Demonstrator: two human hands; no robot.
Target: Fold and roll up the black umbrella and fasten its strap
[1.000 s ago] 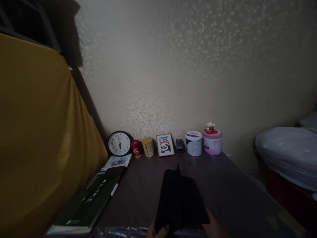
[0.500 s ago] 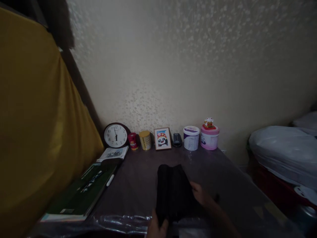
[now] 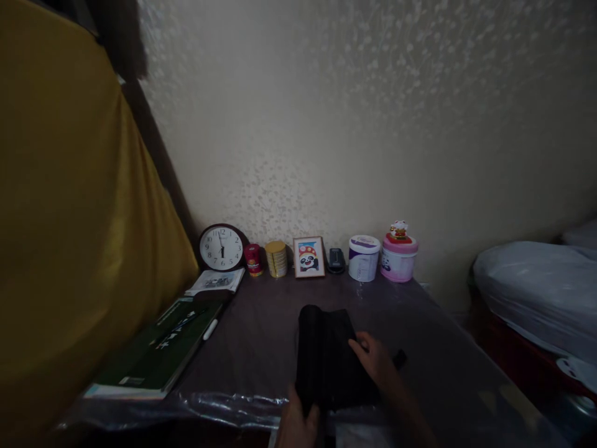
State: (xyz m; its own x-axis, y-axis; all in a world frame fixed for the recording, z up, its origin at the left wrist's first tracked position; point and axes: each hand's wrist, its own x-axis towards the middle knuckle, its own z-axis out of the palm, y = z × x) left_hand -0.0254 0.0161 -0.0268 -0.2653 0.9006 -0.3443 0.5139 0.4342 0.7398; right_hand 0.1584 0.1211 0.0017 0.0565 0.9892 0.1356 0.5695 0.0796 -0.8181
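Observation:
A folded black cloth (image 3: 326,354) lies on the dark table (image 3: 261,348) near its front edge. My left hand (image 3: 298,423) grips the cloth's near left corner, thumb on top. My right hand (image 3: 375,358) rests flat on the cloth's right side with its fingers stretched out. A small dark bit (image 3: 400,358) sticks out just past my right hand; I cannot make out what it is.
Along the wall stand a round clock (image 3: 222,247), a red tin (image 3: 253,259), a gold tin (image 3: 277,258), a framed panda picture (image 3: 308,256), a white tub (image 3: 364,257) and a pink tub (image 3: 398,258). Green books (image 3: 158,351) lie left. A yellow cloth (image 3: 69,249) hangs left; a covered bed (image 3: 536,298) is right.
The black cloth, held up a second ago, has come down flat onto the table. My right hand moved onto its right side, and the view shifted slightly.

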